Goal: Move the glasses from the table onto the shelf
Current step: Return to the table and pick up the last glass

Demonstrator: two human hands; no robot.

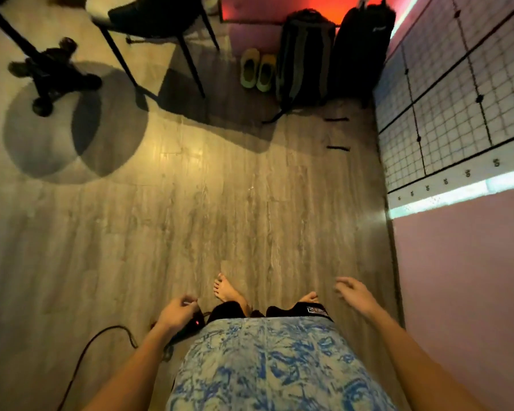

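Observation:
No glasses and no shelf show in the head view. My left hand (177, 312) hangs low at my left hip with its fingers curled inward; a pale glint sits at the fingertips, and I cannot tell whether it holds anything. Just under it is a black device with a red light (194, 324). My right hand (353, 293) hangs at my right side with fingers apart and nothing in it. A pink table (463, 277) with a white grid mat (457, 114) runs along the right edge, beside my right hand.
I stand barefoot on a wooden floor (190, 203). A black cable (101, 339) trails at lower left. Ahead are a black-legged chair (161, 31), a wheeled stand base (51, 75), green slippers (257, 69) and two dark backpacks (333, 54).

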